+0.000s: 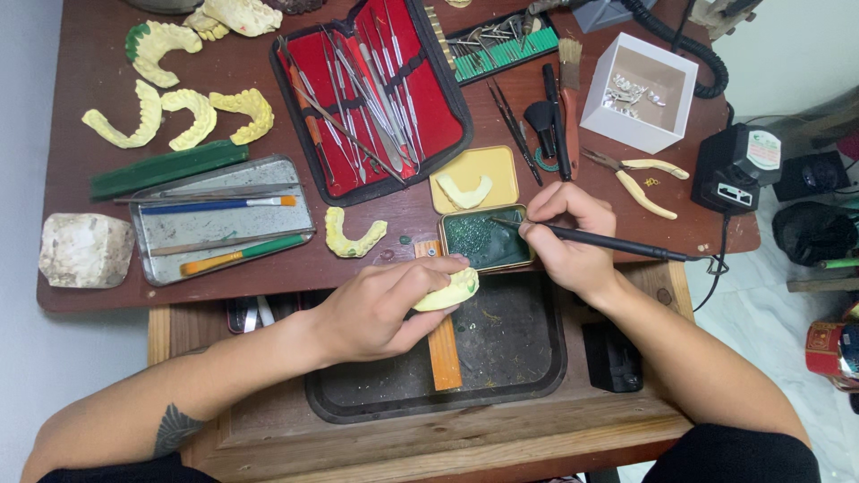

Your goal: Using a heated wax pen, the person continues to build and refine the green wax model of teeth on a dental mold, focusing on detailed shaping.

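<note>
Head view, dental wax-up station.
- Left hand (380, 304): grip closed on a yellow dental cast (450, 291), held over the dark tray (501, 376) just below the green wax tin (483, 240), resting against an orange wooden strip (442, 344).
- Right hand (573, 237): grip closed pencil-fashion on a black-handled wax instrument (608, 241), tip dipped in the green wax tin.
- Right of the tin: yellow-handled pliers (640, 179), white box (640, 89).
- Above the tin: yellow tin lid (474, 179), red instrument case (376, 89).
- Left of the tin: spare cast (353, 234), metal tray (224, 219) on the tabletop (89, 54).
- Handling note: judged best to load little wax, keep the cast braced on the strip, and carry the tip the short way across.
</note>
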